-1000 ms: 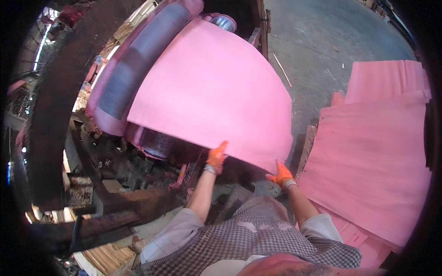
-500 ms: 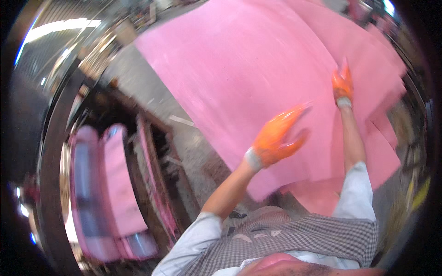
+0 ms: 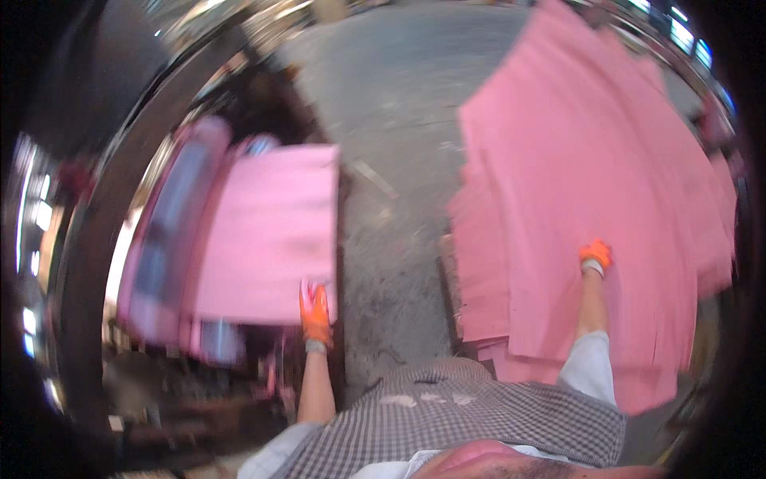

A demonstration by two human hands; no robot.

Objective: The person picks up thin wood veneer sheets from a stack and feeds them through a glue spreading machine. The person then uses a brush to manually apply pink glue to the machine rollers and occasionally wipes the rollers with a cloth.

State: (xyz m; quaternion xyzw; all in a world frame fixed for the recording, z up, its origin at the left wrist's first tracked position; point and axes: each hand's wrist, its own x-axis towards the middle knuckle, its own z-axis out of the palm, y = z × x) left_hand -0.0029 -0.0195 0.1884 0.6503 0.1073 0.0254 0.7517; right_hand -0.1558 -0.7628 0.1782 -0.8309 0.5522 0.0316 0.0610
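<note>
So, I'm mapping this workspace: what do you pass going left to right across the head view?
Machine → pink sheet → left hand → concrete floor → pink stack → right hand

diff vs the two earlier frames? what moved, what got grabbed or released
The pink sheet both gloved hands carried over half a second ago now lies on the stack of pink sheets. The right hand rests flat on it. The left hand has let go and swung back to the corner of a new pink sheet coming off the machine. Whether it grips is unclear. Unchanged: orange gloves and concrete floor.
</note>
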